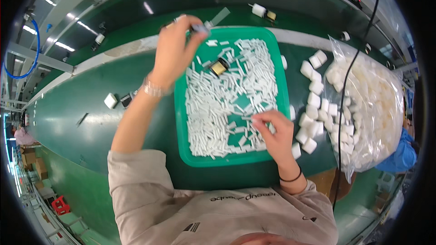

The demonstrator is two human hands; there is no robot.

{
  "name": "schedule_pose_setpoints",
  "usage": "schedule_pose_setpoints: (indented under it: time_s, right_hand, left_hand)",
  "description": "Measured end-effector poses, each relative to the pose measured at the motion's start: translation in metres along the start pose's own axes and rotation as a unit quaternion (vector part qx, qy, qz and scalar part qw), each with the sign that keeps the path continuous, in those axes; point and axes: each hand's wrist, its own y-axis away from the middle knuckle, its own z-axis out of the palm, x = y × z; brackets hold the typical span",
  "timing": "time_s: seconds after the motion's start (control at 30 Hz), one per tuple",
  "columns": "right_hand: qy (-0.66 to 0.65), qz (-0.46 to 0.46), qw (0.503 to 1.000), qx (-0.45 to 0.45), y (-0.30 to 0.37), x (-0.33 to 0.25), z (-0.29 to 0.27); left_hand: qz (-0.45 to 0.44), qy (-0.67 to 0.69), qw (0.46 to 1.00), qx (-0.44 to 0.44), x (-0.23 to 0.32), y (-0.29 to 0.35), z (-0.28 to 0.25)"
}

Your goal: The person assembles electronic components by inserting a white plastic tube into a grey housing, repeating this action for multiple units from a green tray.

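A green tray (181,140) lies before me, spread with many small white strip-like pieces (204,127). Over its far left corner my left hand (179,41) is closed, with something small, dark and partly see-through at its fingertips; its kind is not clear. My right hand (277,131) is low over the tray's right side, thumb and forefinger pinched on one small white piece (247,118). A black and gold part (218,67) rests on the white pieces near the far end of the tray.
White blocky pieces (313,113) are heaped right of the tray, beside a clear plastic bag (372,104) full of more. A black cable (347,77) hangs across the bag. Left of the tray lies a white cap-like piece (110,100). A white and gold part (263,12) sits on the far belt.
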Motion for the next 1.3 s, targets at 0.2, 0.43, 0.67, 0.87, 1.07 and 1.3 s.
schedule_pose_setpoints:
  time_s: [0.2,0.43,0.67,0.87,1.07,1.3]
  right_hand:
    - [-0.220,0.078,0.972,0.026,0.008,-0.003,-0.002]
    - [-0.267,0.097,0.958,0.029,0.011,0.000,-0.002]
    - [-0.261,0.090,0.961,0.029,0.012,0.003,-0.006]
    - [-0.287,0.095,0.953,0.028,0.009,0.005,-0.006]
    - [-0.131,0.030,0.991,-0.024,0.010,0.001,-0.005]
    - [-0.198,0.029,0.980,-0.016,0.019,-0.007,0.009]
  left_hand:
    - [-0.145,0.240,0.955,-0.096,0.103,0.096,-0.002]
    - [-0.168,0.258,0.951,-0.017,0.111,0.114,-0.006]
    - [-0.165,0.233,0.958,-0.015,0.108,0.117,-0.009]
    - [-0.155,0.231,0.960,-0.029,0.103,0.121,-0.010]
    - [-0.071,0.167,0.983,-0.025,0.102,0.118,-0.012]
    - [-0.140,0.370,0.917,0.056,0.121,0.128,0.000]
